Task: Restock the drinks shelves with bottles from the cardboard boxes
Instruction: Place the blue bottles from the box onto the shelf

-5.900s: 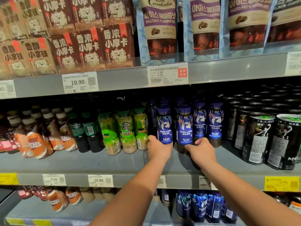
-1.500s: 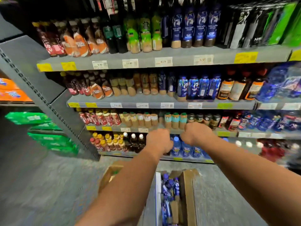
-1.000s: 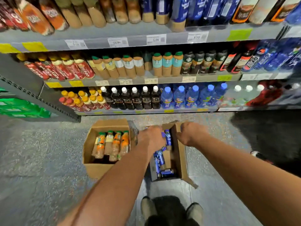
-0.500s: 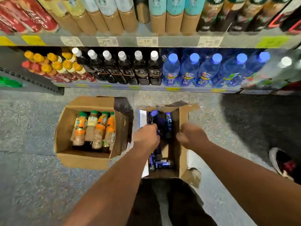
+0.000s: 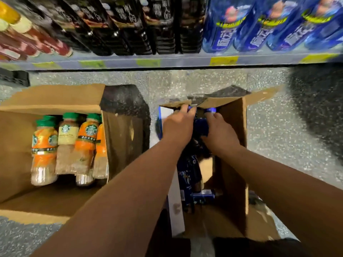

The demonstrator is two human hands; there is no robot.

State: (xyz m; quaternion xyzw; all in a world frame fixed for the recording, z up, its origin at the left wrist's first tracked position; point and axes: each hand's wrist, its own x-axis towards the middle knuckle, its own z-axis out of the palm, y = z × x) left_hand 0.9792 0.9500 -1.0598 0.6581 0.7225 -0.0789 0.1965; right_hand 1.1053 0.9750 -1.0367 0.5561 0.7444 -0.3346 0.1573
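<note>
Fingers [image 5: 185,112] of our left hand [image 5: 178,127] and of our right hand [image 5: 221,133] curl down around the blue bottles [image 5: 200,127] standing at the far end of the right cardboard box [image 5: 234,145]. Each hand takes one bottle, though blur hides how firm the grip is. Both bottles are inside the box, not lifted. A jumble of spare bottles [image 5: 189,171], also blue, lies nearer us in the same box. We judge the restocking to be midway, with this box partly emptied and several bottles left.

The left cardboard box [image 5: 55,106] beside it holds green-capped coffee bottles [image 5: 65,145] with orange and cream labels, packed close together and untouched.

Both boxes sit open on a grey speckled floor [image 5: 278,136]. Above them runs the bottom shelf [image 5: 176,62] of a shop rack, its edge strip carrying yellow and green price tags. On it stand red bottles [image 5: 37,43] at the left, black bottles [image 5: 148,25] in the middle and large blue water bottles [image 5: 259,25] at the right, side by side. Higher shelves are out of view, so we cannot tell how full they are.
</note>
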